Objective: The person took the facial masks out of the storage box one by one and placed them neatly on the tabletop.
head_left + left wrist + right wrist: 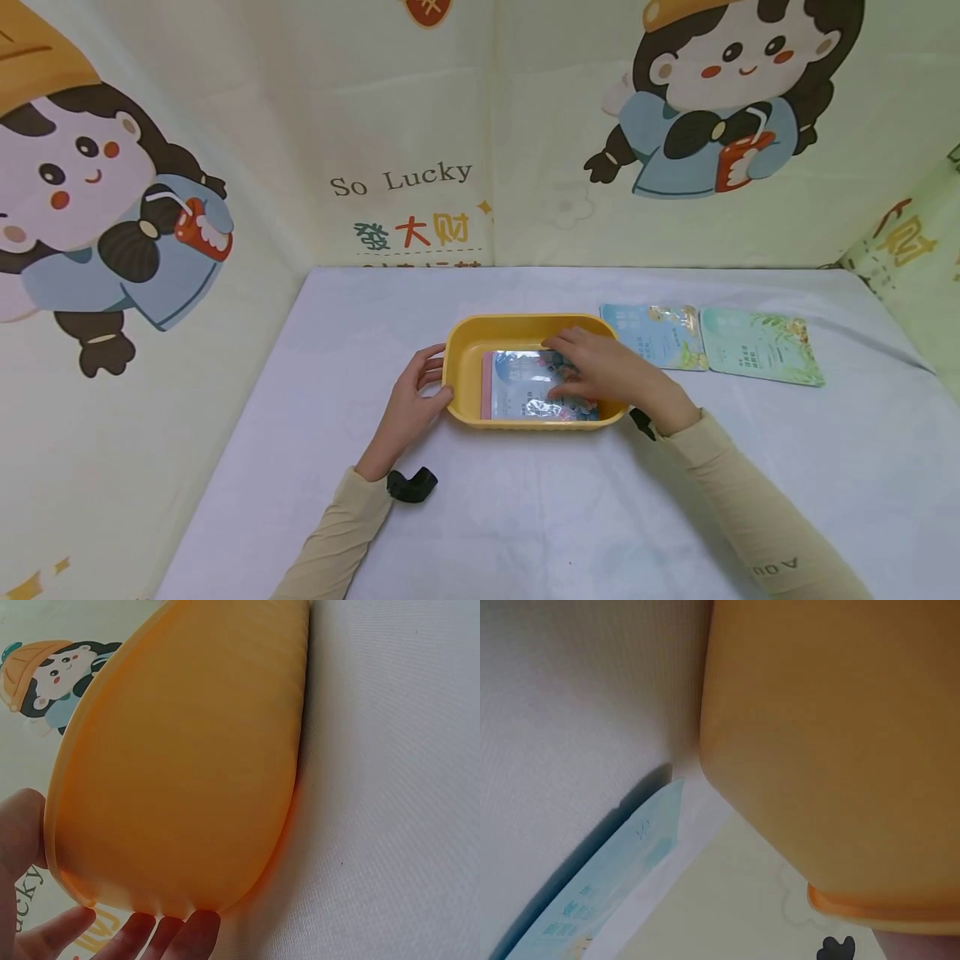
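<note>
A yellow plastic basin [467,367] stands on the white-covered table. My left hand [411,398] grips its left end, thumb at the rim and fingers along the outer wall; the left wrist view shows these fingertips [196,934] against the basin wall [180,765]. Inside lies a flat, shiny light-blue sachet [521,385], with the pink edge of another sachet [486,387] showing beneath it. Reaching over the right rim, my right hand [603,367] rests on the blue sachet, thumb and fingers spread apart. The right wrist view mostly shows the basin's outside [832,750].
To the right behind the basin, a blue sachet [652,333] and a green sachet [765,346] lie side by side on the table [510,517]. A cloth backdrop [540,225] with cartoon figures rises behind the table and along its sides.
</note>
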Demonstrator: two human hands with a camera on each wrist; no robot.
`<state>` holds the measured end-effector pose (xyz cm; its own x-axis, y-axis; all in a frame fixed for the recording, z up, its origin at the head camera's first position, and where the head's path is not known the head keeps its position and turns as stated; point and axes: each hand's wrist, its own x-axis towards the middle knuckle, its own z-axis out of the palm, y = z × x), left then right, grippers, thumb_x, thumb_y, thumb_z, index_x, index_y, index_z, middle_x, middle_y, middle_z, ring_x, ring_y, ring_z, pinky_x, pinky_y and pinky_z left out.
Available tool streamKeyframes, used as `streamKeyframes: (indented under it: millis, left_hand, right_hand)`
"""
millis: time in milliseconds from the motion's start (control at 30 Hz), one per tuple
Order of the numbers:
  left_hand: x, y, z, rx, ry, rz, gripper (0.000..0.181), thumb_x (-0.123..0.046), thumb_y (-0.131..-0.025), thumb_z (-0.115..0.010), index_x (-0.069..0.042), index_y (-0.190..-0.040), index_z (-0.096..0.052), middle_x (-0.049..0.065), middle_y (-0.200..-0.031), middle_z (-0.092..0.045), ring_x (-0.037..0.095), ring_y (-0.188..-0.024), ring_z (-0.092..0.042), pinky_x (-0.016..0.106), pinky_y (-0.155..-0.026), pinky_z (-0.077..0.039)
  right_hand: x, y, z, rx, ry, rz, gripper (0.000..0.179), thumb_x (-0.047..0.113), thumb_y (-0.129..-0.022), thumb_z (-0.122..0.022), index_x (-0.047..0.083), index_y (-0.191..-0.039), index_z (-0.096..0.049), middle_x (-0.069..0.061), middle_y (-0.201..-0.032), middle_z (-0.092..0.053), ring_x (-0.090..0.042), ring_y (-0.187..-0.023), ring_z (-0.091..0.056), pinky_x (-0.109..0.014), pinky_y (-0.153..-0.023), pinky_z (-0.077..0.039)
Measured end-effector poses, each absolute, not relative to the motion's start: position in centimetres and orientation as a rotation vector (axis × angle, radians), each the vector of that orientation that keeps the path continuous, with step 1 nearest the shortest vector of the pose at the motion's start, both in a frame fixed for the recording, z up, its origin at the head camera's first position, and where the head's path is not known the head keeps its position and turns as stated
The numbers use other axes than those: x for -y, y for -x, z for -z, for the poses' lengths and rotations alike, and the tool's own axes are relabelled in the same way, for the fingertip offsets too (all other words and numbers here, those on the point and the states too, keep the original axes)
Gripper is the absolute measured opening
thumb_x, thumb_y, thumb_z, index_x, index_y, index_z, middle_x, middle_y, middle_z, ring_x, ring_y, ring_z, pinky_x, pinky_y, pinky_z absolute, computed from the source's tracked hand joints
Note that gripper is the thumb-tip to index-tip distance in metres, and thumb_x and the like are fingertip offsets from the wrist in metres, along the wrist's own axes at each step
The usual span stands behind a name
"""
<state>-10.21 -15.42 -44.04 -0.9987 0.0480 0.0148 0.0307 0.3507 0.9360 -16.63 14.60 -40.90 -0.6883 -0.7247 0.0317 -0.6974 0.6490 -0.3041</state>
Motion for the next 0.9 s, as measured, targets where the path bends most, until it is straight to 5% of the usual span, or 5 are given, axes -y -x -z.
streamKeyframes:
  millis: [900]
  left_hand:
    - [15.47, 10.21, 44.10, -2.577, -0.085, -1.769, 0.054, -0.009, -0.081, -0.060, -0.024, -0.131, -0.046, 0.002, -0.119, -0.055, 0.016, -0.105, -0.055, 0.033, -0.086, -0.049]
  right_hand:
    - [-13.87, 16.88, 41.07, -2.756, 1.246, 0.443, 0.067, 0.049, -0.068, -0.074, 0.009, -0.119, -0.057, -0.003, -0.105, -0.052, -0.016, -0.093, -0.044, -0.032, -0.088, -0.043]
